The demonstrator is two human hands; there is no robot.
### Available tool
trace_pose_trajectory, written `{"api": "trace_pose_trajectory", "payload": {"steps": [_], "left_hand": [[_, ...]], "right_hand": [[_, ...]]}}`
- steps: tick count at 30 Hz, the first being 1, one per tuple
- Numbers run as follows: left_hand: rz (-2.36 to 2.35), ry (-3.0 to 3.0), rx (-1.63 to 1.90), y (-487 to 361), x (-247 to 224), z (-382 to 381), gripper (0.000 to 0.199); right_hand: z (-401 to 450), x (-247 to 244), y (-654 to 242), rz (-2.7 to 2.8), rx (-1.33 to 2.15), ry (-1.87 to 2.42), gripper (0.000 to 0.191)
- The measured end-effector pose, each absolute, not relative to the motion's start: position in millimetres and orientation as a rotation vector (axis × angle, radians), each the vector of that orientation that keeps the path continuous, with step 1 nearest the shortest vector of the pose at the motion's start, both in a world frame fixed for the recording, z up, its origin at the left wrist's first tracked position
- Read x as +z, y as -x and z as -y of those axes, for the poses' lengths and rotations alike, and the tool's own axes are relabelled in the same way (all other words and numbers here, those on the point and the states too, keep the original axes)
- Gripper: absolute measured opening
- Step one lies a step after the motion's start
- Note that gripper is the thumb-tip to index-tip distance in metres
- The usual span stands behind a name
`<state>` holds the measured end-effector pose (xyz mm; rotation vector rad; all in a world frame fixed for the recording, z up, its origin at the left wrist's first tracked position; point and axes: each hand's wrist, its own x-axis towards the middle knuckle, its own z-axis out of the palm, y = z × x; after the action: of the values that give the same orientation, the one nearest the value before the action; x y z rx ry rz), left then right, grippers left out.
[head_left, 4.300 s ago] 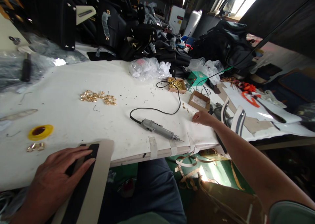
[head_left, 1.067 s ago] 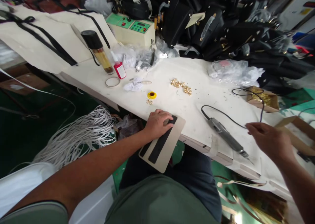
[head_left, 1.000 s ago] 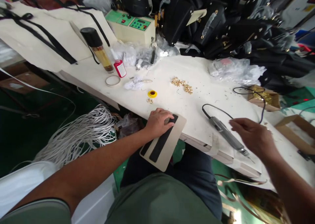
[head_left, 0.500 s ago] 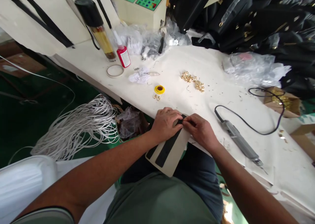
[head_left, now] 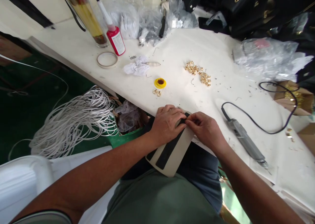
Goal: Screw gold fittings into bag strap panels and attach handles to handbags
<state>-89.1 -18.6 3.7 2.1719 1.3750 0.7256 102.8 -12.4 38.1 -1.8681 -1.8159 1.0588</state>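
A beige panel [head_left: 177, 155] with dark strips leans from the table's front edge down toward my lap. My left hand [head_left: 167, 123] is closed on its upper part, thumb and fingers at a dark strip [head_left: 169, 150]. Beside it, my right hand [head_left: 205, 128] pinches at the same strip near the top; any small piece between those fingertips is hidden. Just beyond my hands lie a yellow ring-shaped dish [head_left: 160, 83] and a few gold metal rings [head_left: 157, 92].
Gold fittings [head_left: 198, 73] lie mid-table, with a grey corded tool [head_left: 247, 143] at right. A red bottle [head_left: 116, 40], a tape roll [head_left: 107, 59] and crumpled plastic [head_left: 150, 20] stand farther back. White cord [head_left: 76, 125] is heaped at lower left.
The camera view has moved closer to the table, so the items at the back sit higher and wider apart. Both hands stay at the panel's top, with little change in grip.
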Motion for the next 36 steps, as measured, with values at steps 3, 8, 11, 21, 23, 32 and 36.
{"api": "trace_pose_trajectory", "payload": {"steps": [3,8,11,21,23,32,36], "left_hand": [[-1.374,-2.180,0.734,89,3,18,0.025],[-1.384,-2.184,0.710,90,4,18,0.025],[-1.383,-2.193,0.683,90,5,18,0.024],[-1.411,-2.226,0.669,89,10,17,0.022],[-1.407,-2.234,0.653,89,11,16,0.024],[-1.409,-2.273,0.616,88,14,16,0.021],[-1.408,-2.280,0.627,87,14,16,0.020]], "right_hand": [[8,41,-104,1.811,1.142,1.902,0.018],[-7,42,-110,1.849,1.284,1.901,0.014],[-23,43,-112,1.889,1.412,1.874,0.012],[-14,39,-113,1.887,1.334,1.796,0.011],[0,30,-111,1.816,1.171,1.767,0.016],[31,45,-157,1.771,0.598,1.681,0.038],[60,49,-231,1.901,0.128,2.161,0.056]]}}
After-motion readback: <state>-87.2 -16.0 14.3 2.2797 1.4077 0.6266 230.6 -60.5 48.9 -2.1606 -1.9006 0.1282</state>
